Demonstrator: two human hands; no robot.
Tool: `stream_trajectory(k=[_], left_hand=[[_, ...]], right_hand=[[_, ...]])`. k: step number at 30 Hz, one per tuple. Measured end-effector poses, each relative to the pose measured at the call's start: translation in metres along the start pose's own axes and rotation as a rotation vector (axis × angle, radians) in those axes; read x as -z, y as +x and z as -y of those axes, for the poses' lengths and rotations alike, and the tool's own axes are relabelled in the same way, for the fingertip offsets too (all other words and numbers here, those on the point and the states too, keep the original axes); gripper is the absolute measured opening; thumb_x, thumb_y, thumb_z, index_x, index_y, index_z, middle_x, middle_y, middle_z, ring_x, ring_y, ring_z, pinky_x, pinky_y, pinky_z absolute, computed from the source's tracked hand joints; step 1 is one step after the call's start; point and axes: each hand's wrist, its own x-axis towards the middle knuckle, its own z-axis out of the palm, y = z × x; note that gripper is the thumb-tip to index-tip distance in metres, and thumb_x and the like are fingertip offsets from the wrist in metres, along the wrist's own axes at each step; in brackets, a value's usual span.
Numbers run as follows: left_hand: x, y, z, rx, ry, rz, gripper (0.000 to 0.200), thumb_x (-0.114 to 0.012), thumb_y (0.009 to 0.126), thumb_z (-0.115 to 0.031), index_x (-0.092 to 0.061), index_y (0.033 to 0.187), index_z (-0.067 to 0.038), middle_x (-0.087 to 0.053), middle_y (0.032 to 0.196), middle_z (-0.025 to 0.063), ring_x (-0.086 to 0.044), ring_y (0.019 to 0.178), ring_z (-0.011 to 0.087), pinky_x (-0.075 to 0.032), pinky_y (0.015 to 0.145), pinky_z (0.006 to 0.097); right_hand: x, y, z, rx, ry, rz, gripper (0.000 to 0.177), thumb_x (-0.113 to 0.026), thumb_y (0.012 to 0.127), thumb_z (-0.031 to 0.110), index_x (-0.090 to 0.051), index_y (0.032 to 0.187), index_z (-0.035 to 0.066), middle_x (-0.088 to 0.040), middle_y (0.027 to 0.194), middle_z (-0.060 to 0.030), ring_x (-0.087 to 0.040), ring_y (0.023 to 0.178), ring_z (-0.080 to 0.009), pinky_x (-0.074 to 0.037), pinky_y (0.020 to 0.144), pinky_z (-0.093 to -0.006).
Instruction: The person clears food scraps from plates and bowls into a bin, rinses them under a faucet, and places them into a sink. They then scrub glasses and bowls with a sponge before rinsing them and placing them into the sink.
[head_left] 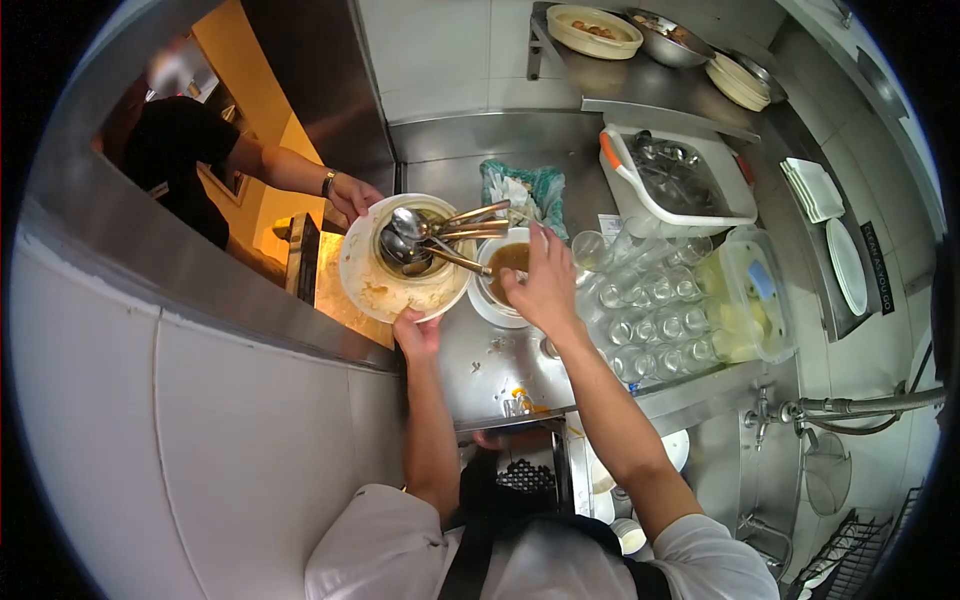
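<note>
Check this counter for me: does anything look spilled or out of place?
Yes: orange smears streak the steel counter near its front edge, with scattered specks behind them, like something spilled. A crumpled green bag sits untidily further back.

White tiled walls (260, 400) enclose a narrow steel-lined washing area, with a brushed stainless-steel counter (450, 375) and a grey metal wall shelf (640, 85) above it. A steel-framed opening (120, 210) at left shows warm yellow light; the dark floor (525, 478) seems to be patterned matting, though little shows.
</note>
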Motion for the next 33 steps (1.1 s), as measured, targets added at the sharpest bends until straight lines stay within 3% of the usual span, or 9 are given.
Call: stream_trajectory(k=[6, 10, 15, 18, 21, 25, 26, 30, 33], left_hand=[[0.019, -0.033, -0.009, 0.056, 0.025, 0.066, 0.07, -0.049, 0.061, -0.002, -0.045, 0.131, 0.006, -0.054, 0.132, 0.0206, -0.052, 0.123, 0.0411, -0.046, 0.101, 0.0613], [0.02, -0.055, -0.005, 0.006, 0.029, 0.185, 0.077, -0.052, 0.061, -0.006, -0.041, 0.137, 0.002, -0.053, 0.134, 0.0195, -0.051, 0.127, 0.0361, -0.042, 0.108, 0.0547], [-0.009, -0.1, -0.007, 0.138, 0.091, 0.194, 0.083, -0.052, 0.057, -0.004, -0.04, 0.139, 0.001, -0.054, 0.133, 0.0178, -0.051, 0.126, 0.0352, -0.041, 0.109, 0.0498], [-0.011, -0.12, -0.01, 0.172, 0.164, 0.199, 0.082, -0.052, 0.057, -0.004, -0.04, 0.138, 0.0, -0.055, 0.132, 0.0175, -0.052, 0.125, 0.0347, -0.041, 0.109, 0.0487], [-0.008, -0.144, -0.008, 0.224, 0.222, 0.146, 0.081, -0.053, 0.058, -0.003, -0.041, 0.138, 0.0, -0.056, 0.13, 0.0173, -0.053, 0.123, 0.0342, -0.04, 0.109, 0.0486], [-0.016, -0.169, -0.021, 0.423, 0.234, 0.208, 0.078, -0.052, 0.059, -0.007, -0.042, 0.136, 0.002, -0.056, 0.13, 0.0183, -0.052, 0.125, 0.0351, -0.038, 0.11, 0.0499], [-0.01, -0.171, -0.023, 0.446, 0.28, 0.218, 0.078, -0.052, 0.06, -0.008, -0.042, 0.136, 0.002, -0.054, 0.132, 0.0192, -0.051, 0.125, 0.0363, -0.037, 0.111, 0.0512], [-0.033, -0.199, -0.022, 0.486, 0.38, 0.24, 0.079, -0.05, 0.06, -0.006, -0.04, 0.139, 0.001, -0.051, 0.136, 0.0193, -0.049, 0.128, 0.0371, -0.035, 0.112, 0.0532], [-0.051, -0.178, -0.051, 0.593, 0.353, 0.231, 0.078, -0.049, 0.061, -0.003, -0.04, 0.138, 0.001, -0.053, 0.134, 0.0183, -0.049, 0.128, 0.0365, -0.036, 0.112, 0.052]], right_hand=[[0.003, 0.018, 0.031, 0.231, -0.032, -0.025, 0.084, -0.071, 0.075, 0.034, -0.035, 0.146, 0.006, -0.036, 0.144, -0.0203, -0.032, 0.136, -0.0384, -0.024, 0.111, -0.058], [0.025, 0.025, 0.037, 0.287, -0.161, 0.202, 0.082, -0.067, 0.078, 0.045, -0.039, 0.145, 0.01, -0.041, 0.143, -0.0197, -0.035, 0.137, -0.0362, -0.018, 0.111, -0.0634], [0.073, 0.038, 0.022, 0.076, -0.049, 0.462, 0.078, -0.066, 0.08, 0.053, -0.048, 0.139, 0.006, -0.058, 0.127, -0.0213, -0.056, 0.119, -0.041, -0.034, 0.107, -0.0591], [0.081, 0.055, -0.017, -0.006, 0.145, 0.658, 0.08, -0.07, 0.08, 0.053, -0.046, 0.142, 0.009, -0.059, 0.126, -0.0167, -0.062, 0.107, -0.0309, -0.052, 0.087, -0.0413], [0.112, 0.055, -0.032, -0.189, 0.44, 0.869, 0.08, -0.072, 0.081, 0.052, -0.045, 0.143, 0.01, -0.06, 0.122, -0.013, -0.062, 0.102, -0.0241, -0.053, 0.08, -0.0356], [0.12, 0.027, -0.05, -0.155, 0.569, 0.898, 0.072, -0.07, 0.086, 0.049, -0.046, 0.142, 0.012, -0.06, 0.115, -0.0097, -0.059, 0.096, -0.0185, -0.053, 0.072, -0.0308], [0.122, 0.021, -0.053, -0.195, 0.614, 0.963, 0.066, -0.069, 0.088, 0.045, -0.047, 0.141, 0.013, -0.055, 0.123, -0.0118, -0.057, 0.1, -0.0177, -0.054, 0.072, -0.0298], [0.132, -0.03, -0.076, -0.195, 0.621, 0.871, 0.063, -0.066, 0.089, 0.045, -0.049, 0.139, 0.011, -0.043, 0.134, -0.0145, -0.057, 0.105, -0.021, -0.056, 0.075, -0.0311], [0.149, -0.02, -0.031, -0.266, 0.563, 0.928, 0.064, -0.064, 0.09, 0.049, -0.048, 0.14, 0.013, -0.045, 0.129, -0.0167, -0.057, 0.107, -0.0244, -0.059, 0.072, -0.0314]])
